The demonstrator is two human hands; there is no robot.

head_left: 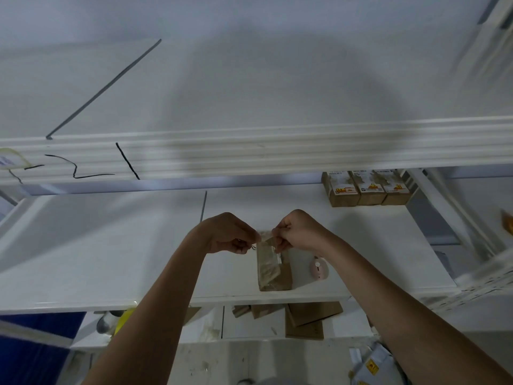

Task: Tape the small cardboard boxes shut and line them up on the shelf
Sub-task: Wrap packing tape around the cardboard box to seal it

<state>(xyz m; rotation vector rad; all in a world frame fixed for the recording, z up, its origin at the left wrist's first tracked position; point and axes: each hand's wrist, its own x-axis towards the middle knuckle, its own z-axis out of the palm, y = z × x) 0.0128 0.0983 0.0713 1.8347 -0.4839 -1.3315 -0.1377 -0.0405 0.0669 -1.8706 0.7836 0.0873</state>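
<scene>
The small cardboard box [273, 269] lies on the white middle shelf [111, 259], with its long axis running away from the shelf's front edge and clear tape along its top face. Above the far end of the box, the left hand [229, 233] and the right hand [298, 232] hold a short piece of clear tape [265, 236] stretched between them, each hand pinching 1 end with curled fingers. Whether the tape touches the box cannot be told. A small pink object [318, 268] lies on the shelf just beside the box, on its right. At the back right of the same shelf, well apart from the box, 3 labelled cardboard boxes [366, 188] stand side by side in a row, touching. Below the box, on the lower shelf [249, 326], flat cardboard pieces [308, 319] lie loosely stacked.
</scene>
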